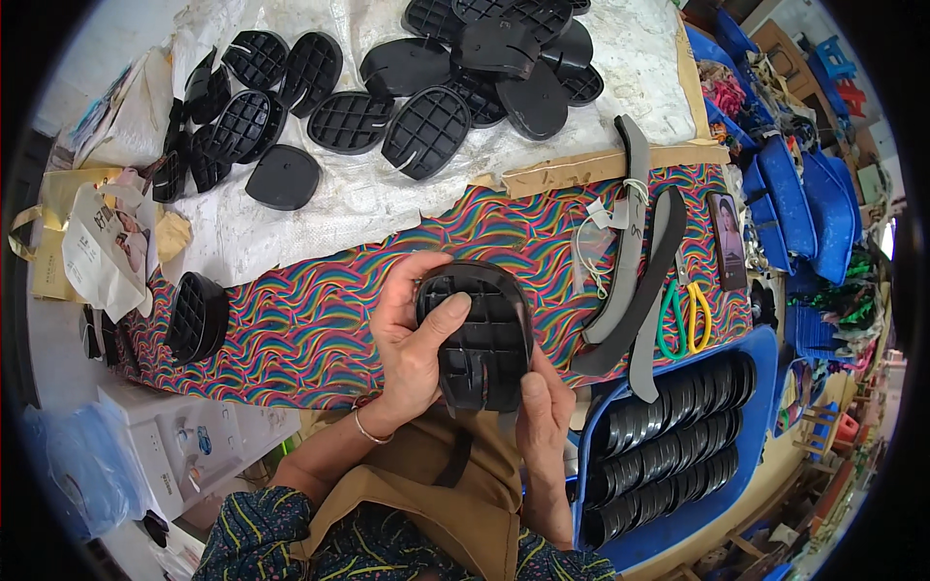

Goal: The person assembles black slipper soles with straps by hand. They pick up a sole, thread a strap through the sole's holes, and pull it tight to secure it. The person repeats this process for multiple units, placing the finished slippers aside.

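Observation:
Both my hands hold one black plastic heel piece (481, 334) with a grid of ribs facing up, over the front edge of a table covered in rainbow-waved cloth (320, 310). My left hand (412, 339) grips its left side, thumb lying across the ribs. My right hand (544, 426) holds its lower right corner with the thumb on top. A dark strip hangs from the piece toward my tan apron (436, 494).
Several more black heel pieces (426, 82) lie on white sheeting at the back. A stack of them (197, 317) stands at the left. Grey strips (635, 261), scissors (683, 315) and a phone (728, 254) lie right. A blue tray (678, 436) holds stacked black pieces.

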A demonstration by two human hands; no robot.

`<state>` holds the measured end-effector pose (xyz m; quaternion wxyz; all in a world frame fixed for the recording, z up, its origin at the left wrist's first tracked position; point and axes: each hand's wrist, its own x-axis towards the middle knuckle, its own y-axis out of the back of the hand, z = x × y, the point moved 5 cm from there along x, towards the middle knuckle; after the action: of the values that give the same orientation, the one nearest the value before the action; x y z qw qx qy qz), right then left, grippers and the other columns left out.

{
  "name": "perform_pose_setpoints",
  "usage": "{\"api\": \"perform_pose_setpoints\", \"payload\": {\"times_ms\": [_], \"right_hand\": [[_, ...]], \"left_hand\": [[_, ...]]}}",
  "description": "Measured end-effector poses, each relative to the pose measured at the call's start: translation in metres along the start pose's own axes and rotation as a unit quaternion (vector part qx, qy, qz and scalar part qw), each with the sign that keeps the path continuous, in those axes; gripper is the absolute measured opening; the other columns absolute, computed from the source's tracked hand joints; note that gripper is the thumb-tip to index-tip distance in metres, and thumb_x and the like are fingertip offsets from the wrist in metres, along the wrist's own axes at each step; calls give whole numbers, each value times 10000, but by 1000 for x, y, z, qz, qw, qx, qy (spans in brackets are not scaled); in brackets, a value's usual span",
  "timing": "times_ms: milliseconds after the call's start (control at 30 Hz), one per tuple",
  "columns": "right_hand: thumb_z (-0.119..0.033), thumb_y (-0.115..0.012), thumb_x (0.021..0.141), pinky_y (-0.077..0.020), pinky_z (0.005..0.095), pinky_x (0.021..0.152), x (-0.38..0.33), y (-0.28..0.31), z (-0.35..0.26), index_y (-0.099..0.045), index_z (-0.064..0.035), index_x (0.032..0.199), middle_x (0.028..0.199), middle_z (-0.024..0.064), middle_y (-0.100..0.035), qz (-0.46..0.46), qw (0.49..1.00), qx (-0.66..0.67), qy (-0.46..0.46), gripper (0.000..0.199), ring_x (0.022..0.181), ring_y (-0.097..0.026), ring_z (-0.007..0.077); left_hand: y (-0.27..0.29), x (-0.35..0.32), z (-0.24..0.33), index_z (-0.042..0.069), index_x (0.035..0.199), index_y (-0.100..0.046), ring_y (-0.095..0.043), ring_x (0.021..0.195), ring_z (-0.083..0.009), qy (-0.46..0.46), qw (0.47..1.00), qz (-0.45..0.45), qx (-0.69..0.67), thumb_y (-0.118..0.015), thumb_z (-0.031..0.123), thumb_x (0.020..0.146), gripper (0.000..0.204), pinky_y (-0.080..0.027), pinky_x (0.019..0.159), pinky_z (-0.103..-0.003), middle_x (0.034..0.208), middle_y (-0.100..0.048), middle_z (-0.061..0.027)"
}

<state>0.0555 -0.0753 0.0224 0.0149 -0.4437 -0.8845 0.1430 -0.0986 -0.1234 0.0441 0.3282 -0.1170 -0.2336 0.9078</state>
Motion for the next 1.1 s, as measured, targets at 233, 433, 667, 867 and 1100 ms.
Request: {"api": "perform_pose_setpoints", "payload": {"times_ms": [233,433,667,867,1100], "right_hand": [[-164,-500,1017,-467,281,872,-3,3,3,-494,58,1354,1092,151,-667,9,974,-207,-93,404,970,-603,156],[-194,-514,1017,-501,314,713,2,13,-4,-536,110,1283,975,176,-692,-6,980,-189,67,405,782,-630,157],[-162,-554,983,-499,355,640,3,11,-9,-588,113,1211,850,227,-671,26,947,-309,79,359,693,-665,289],[-99,-531,972,-496,374,587,15,12,-40,-618,58,1126,786,218,-658,36,946,-297,125,237,636,-667,337],[-90,-525,979,-485,377,558,12,7,-20,-602,23,1112,713,184,-610,71,948,-291,110,191,593,-639,313]], "left_hand": [[-5,-25,21,-26,1154,-576,-641,920,-150,-268,908,-107,304,-723,5,845,344,-514,807,-273,1059,-647,-111],[-5,-7,10,-25,1185,-555,-638,943,-144,-124,975,-102,155,-681,-29,883,327,-515,824,-268,1077,-636,-110],[-6,-9,6,-22,1187,-548,-632,970,-143,-111,973,-107,169,-677,-36,878,335,-509,849,-268,1096,-624,-106],[-13,-12,-4,-7,1192,-543,-634,949,-139,2,979,-164,122,-690,-3,878,347,-502,857,-268,1090,-633,-99],[-13,-4,-1,22,1264,-498,-603,984,-118,77,962,-192,179,-679,28,890,416,-494,857,-259,1082,-630,-69]]}}
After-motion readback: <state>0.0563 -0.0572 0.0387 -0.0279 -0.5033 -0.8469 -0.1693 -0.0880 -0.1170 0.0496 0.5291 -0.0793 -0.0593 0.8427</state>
